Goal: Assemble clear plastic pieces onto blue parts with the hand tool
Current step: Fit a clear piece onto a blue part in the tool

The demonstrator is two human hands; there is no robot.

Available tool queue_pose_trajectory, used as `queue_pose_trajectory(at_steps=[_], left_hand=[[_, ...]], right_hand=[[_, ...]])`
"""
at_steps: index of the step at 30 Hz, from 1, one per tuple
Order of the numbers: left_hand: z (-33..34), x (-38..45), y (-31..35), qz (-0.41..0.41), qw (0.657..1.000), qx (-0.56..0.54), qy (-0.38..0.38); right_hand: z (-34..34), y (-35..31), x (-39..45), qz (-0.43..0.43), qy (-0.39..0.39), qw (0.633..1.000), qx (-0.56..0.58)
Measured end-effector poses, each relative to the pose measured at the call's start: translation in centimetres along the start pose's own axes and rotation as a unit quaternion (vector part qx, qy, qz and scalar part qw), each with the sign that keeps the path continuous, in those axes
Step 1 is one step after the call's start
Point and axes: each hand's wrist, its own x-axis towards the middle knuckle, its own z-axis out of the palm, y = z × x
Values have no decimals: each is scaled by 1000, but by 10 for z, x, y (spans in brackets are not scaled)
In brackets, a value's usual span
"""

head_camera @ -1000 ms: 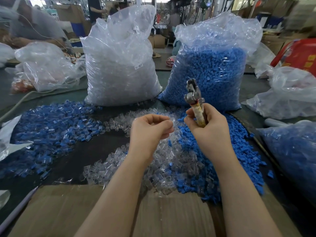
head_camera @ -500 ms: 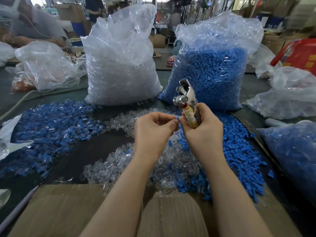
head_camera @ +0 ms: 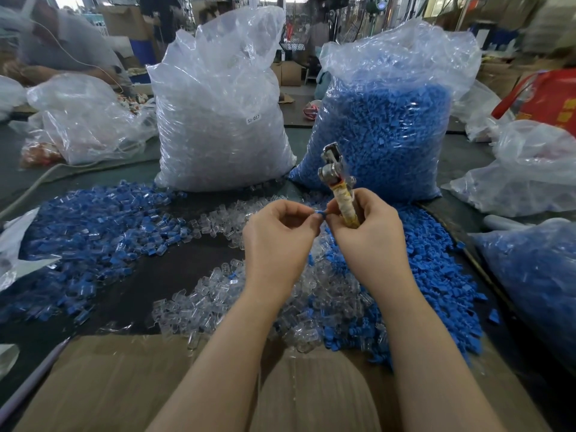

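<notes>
Here a blue part (head_camera: 321,213) sits pinched between left hand (head_camera: 278,241) and right hand (head_camera: 367,235).

1. Two bare forearms reach up from the bottom edge of the view, each uncovered from that edge to the wrist; no sleeve or cuff reaches them.
2. The person's bare left hand (head_camera: 277,241) wears no glove, ring, watch or wristband on the parts that show.
3. The person's bare right hand (head_camera: 371,241) is likewise ungloved, its wrist and visible fingers carrying no jewellery or strap.
4. Fingernails are too small and turned away to describe.
</notes>
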Motion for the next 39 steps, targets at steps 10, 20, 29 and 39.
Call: queue_pose_trajectory(at_steps=[10, 20, 29, 39], left_hand=[[-5, 3, 3, -96, 973, -207, -19], [-3, 3, 4, -72, 975, -210, -19], [-10, 9, 0, -58, 966, -251, -22], [-11, 9, 2, -28, 972, -229, -38]], right_hand=[[-4, -1, 0, 18, -11, 999, 30], [-11, -1, 0, 10, -64, 998, 18], [-25, 10, 0, 47, -207, 977, -37], [-24, 7, -1, 28, -231, 972, -20]])
